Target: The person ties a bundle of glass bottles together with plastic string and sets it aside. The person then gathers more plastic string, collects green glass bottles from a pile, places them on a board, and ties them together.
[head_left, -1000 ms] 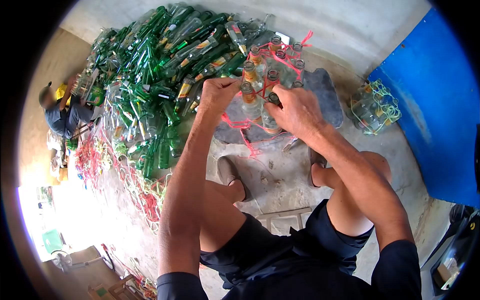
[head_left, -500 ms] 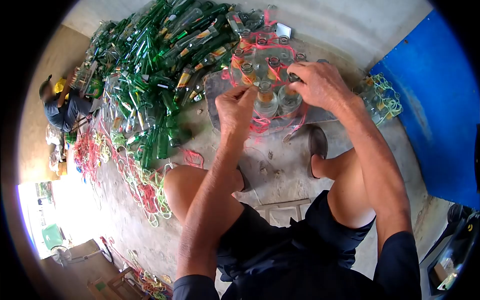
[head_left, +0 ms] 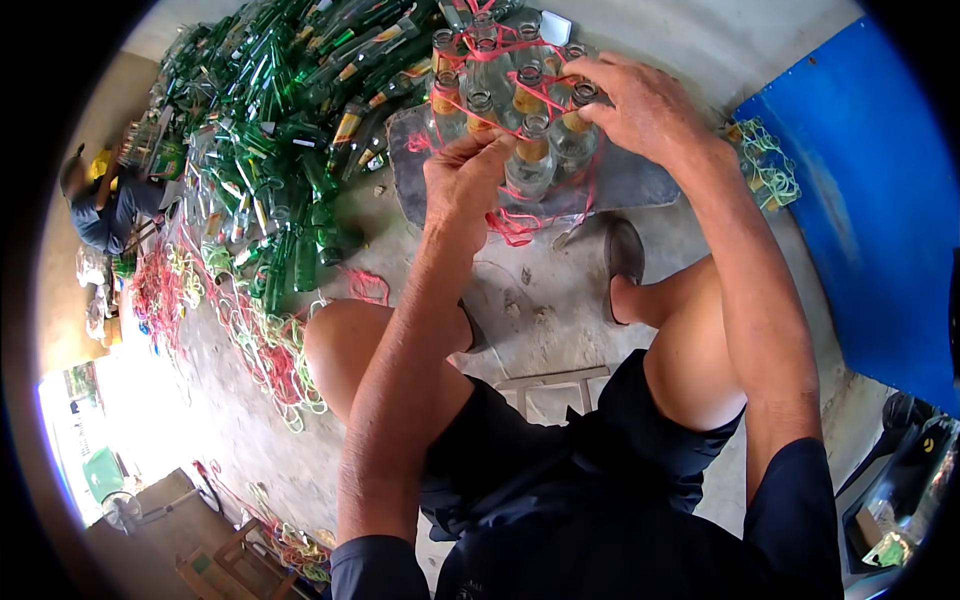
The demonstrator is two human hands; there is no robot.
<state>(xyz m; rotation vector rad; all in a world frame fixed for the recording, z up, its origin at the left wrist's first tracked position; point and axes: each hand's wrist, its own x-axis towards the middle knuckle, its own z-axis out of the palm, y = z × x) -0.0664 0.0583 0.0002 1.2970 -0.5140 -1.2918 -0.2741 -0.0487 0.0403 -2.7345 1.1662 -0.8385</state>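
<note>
Right hand shifts to the bundle's 3 o'clock side

Take the bundle of clear bottles (head_left: pixel 527 98) as the dial, with 12 farthest from the wearer. It stands upright on the dark slab (head_left: pixel 630 187), red string (head_left: pixel 508 226) running between the necks and hanging loose at 6 o'clock.

A second ago the right hand (head_left: pixel 635 105) was on the neck of a bottle on the near side; now it is at 3 o'clock, its fingers apart about the mouth of the right-hand bottle (head_left: pixel 573 147). Whether they grip it, I cannot tell.

The left hand (head_left: pixel 463 180) stays on the near side, now at 7 o'clock, thumb and forefinger pinched together, seemingly on the string, just beside the nearest bottle (head_left: pixel 531 172). My reading: the left keeps the strand in hand while the right tends the opposite side, with the stringing unfinished.
</note>
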